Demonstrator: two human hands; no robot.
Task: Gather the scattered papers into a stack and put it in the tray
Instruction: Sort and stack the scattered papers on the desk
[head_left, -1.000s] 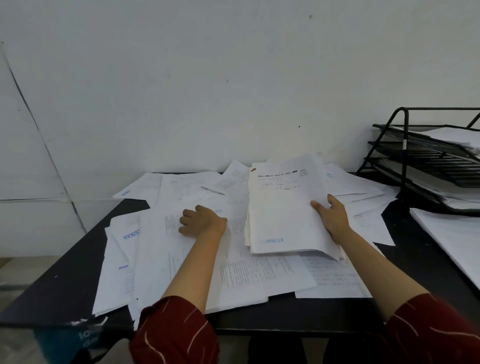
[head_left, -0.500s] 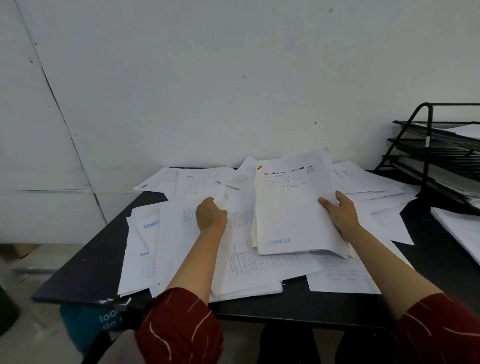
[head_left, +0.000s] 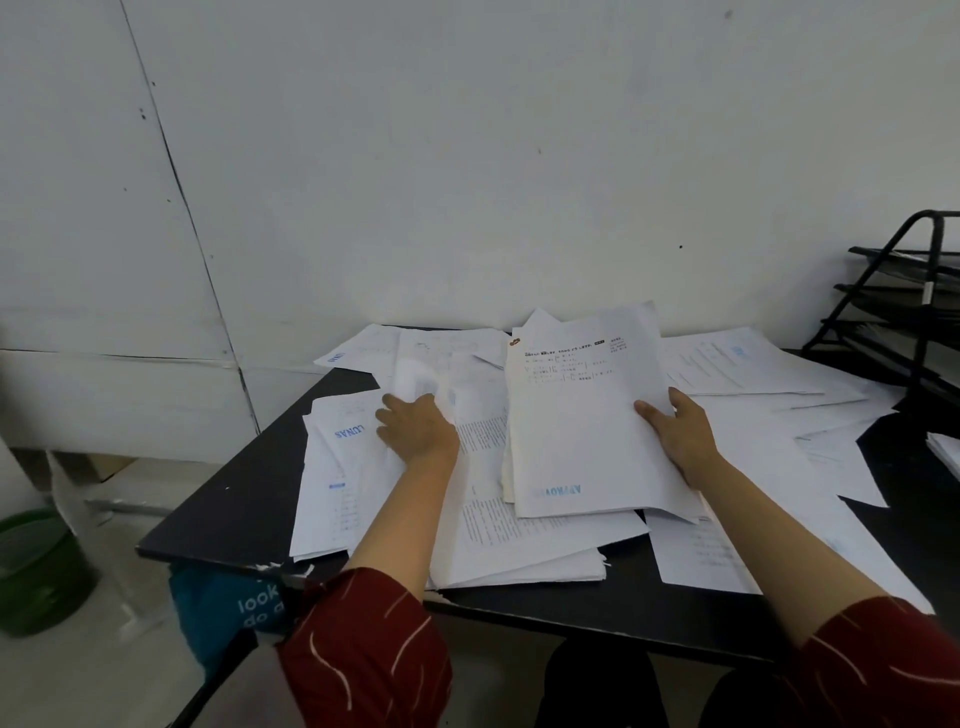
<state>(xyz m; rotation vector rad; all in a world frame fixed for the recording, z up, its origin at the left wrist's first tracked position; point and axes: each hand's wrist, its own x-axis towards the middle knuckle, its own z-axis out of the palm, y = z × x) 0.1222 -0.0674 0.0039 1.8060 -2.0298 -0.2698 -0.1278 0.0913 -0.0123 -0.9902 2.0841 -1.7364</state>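
Observation:
White printed papers (head_left: 519, 540) lie scattered and overlapping across a black table (head_left: 228, 514). My right hand (head_left: 678, 434) grips the right edge of a gathered stack of sheets (head_left: 576, 431), held tilted above the table with printed text at its far end. My left hand (head_left: 418, 431) pinches a loose sheet (head_left: 415, 382) whose far part curls upward, over the left part of the mess. A black wire tray rack (head_left: 904, 317) with several tiers stands at the far right edge of the view, partly cut off.
More sheets (head_left: 748, 364) spread toward the rack on the right. A white wall runs behind the table. Left of the table, on the floor, stands a green bucket (head_left: 36, 571); a blue bag (head_left: 223, 608) hangs below the table's front corner.
My left hand went from resting curled on the papers to lifting a loose sheet on the left. The view swung left, so the rack slid to the right edge.

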